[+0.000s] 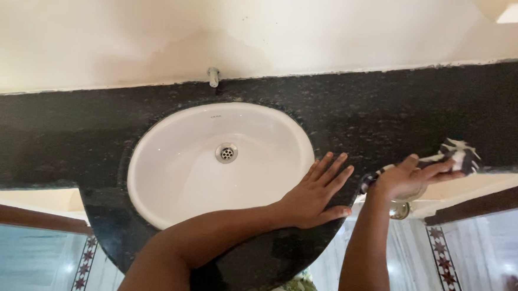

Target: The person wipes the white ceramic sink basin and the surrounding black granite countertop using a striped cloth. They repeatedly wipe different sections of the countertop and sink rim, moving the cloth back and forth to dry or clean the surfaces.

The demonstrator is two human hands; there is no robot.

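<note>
My left hand [315, 193] lies flat with fingers spread on the black speckled stone counter [391, 111], just right of the white oval sink [175, 165]. My right hand [408, 178] is at the counter's front edge on the right and grips a black and white cloth [460, 156], pressing it against that edge. The sink has a metal drain [227, 152] in its middle.
A small metal tap [214, 76] stands at the back of the counter against the cream wall. Below the counter lies white tiled floor with a patterned border strip [444, 270]. A round metal fitting [400, 210] shows under my right wrist.
</note>
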